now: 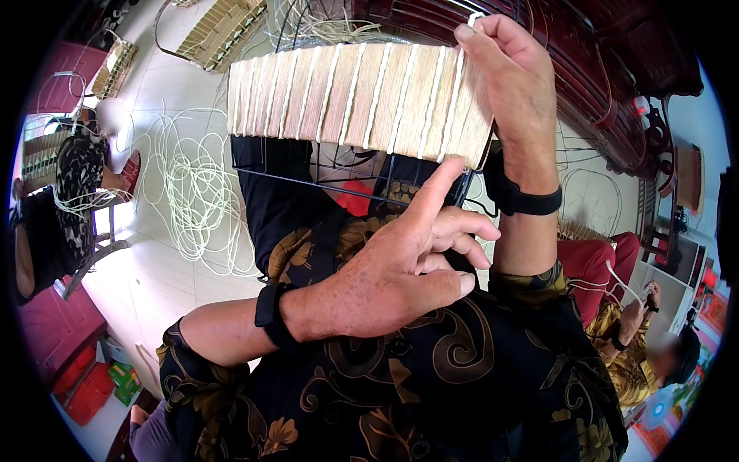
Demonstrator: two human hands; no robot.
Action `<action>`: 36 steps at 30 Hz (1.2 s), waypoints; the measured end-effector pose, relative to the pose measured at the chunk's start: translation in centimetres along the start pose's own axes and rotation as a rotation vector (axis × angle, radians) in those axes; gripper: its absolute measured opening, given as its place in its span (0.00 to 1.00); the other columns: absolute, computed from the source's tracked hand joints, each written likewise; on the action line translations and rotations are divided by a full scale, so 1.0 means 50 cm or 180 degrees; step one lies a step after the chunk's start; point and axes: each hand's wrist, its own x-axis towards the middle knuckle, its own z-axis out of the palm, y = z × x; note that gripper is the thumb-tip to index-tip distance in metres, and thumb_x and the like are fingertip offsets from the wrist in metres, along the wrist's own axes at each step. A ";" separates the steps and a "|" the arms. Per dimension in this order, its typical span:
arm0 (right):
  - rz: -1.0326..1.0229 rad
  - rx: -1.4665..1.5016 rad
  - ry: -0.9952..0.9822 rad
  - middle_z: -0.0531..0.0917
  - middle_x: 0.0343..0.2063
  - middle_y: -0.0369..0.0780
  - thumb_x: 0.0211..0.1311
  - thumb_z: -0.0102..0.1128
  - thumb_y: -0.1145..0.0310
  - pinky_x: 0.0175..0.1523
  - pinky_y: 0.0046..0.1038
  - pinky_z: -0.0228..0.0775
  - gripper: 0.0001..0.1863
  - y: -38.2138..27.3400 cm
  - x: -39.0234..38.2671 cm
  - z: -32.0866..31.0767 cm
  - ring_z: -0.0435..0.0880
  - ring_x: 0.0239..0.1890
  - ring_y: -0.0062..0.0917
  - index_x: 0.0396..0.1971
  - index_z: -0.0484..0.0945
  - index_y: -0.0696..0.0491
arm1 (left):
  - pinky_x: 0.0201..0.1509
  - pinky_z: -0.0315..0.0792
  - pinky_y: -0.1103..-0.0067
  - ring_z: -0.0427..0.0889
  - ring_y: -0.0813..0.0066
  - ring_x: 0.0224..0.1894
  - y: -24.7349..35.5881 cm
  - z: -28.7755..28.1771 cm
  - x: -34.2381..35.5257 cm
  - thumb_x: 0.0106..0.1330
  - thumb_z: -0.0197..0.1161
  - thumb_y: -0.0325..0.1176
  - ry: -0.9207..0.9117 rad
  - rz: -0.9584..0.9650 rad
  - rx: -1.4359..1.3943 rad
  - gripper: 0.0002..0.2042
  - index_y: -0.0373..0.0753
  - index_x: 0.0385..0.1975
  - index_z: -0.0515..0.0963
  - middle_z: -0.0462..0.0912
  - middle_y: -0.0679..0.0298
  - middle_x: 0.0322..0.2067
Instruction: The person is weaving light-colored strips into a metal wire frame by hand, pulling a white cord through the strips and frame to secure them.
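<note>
Before me a woven panel (331, 96) in tan and pinkish strands rests on a black metal frame (331, 183) over my lap. White twisted cords (375, 96) cross the panel in several rows. My right hand (512, 69) is at the panel's far right corner, thumb and fingers pinched on a white cord (476, 17) whose short end sticks up above them. Nearer to me, my left hand (392, 269) has its index finger stretched to the panel's lower right edge; the other fingers are apart and hold nothing. Black bands circle both wrists.
Loose pale cord (196, 196) lies tangled on the tiled floor at left. A woven basket piece (215, 35) stands at the far left. Dark red carved wooden furniture (616, 46) fills the far right. A person works with cord (627, 292) at right; another sits at left.
</note>
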 end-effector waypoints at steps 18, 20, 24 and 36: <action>0.0358 0.0551 0.0140 0.74 0.19 0.26 0.68 0.58 0.76 0.22 0.13 0.55 0.06 -0.021 0.014 0.027 0.67 0.18 0.08 0.28 0.76 0.55 | 0.53 0.73 0.74 0.72 0.64 0.60 -0.008 0.009 -0.004 0.63 0.62 0.22 -0.0001 0.0013 0.0218 0.55 0.49 0.74 0.18 0.61 0.50 0.68; 0.0350 0.0527 0.0150 0.74 0.19 0.26 0.68 0.58 0.76 0.22 0.13 0.55 0.06 -0.025 0.015 0.027 0.67 0.18 0.08 0.28 0.76 0.55 | 0.54 0.73 0.74 0.72 0.64 0.60 -0.007 0.008 -0.003 0.64 0.62 0.22 -0.0007 0.0039 0.0204 0.55 0.49 0.74 0.18 0.61 0.50 0.68; 0.0329 0.0611 0.0115 0.74 0.19 0.26 0.67 0.57 0.76 0.23 0.13 0.56 0.07 -0.019 0.016 0.025 0.67 0.18 0.08 0.27 0.76 0.55 | 0.55 0.73 0.73 0.72 0.63 0.60 -0.003 0.007 -0.002 0.64 0.62 0.21 0.0029 0.0060 0.0133 0.55 0.49 0.74 0.19 0.61 0.50 0.69; 0.0110 -0.0274 0.0078 0.79 0.24 0.27 0.68 0.63 0.66 0.31 0.13 0.63 0.08 -0.002 0.022 0.004 0.73 0.26 0.07 0.30 0.78 0.54 | 0.54 0.74 0.70 0.73 0.62 0.59 0.008 -0.006 0.008 0.66 0.59 0.21 0.0087 0.0157 -0.0339 0.48 0.44 0.75 0.27 0.68 0.47 0.62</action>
